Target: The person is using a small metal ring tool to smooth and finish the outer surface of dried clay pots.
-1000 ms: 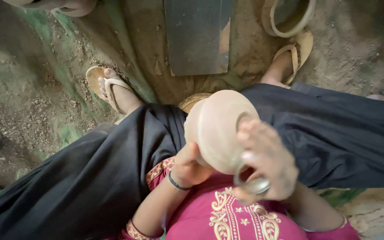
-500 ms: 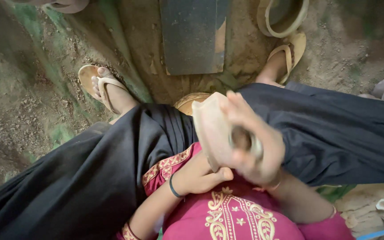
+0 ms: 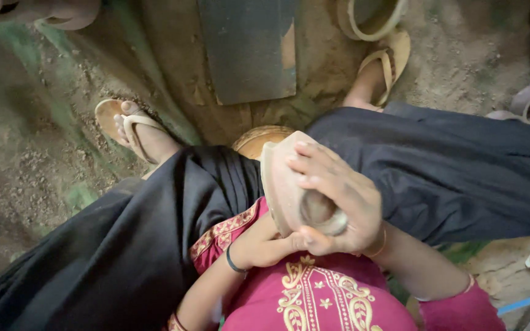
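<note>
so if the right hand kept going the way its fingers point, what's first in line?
The right hand is already pressed on the clay pot, fingers pointing up-left across it. Beyond the pot's rim, the next thing is probably the black-clothed knee; depth is unclear.

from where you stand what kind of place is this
Likely a small pottery yard or workshop, outdoors on bare ground. The hands hold an unfired clay pot, more clay rings lie on the dirt floor, and a dark slab sits ahead.
</note>
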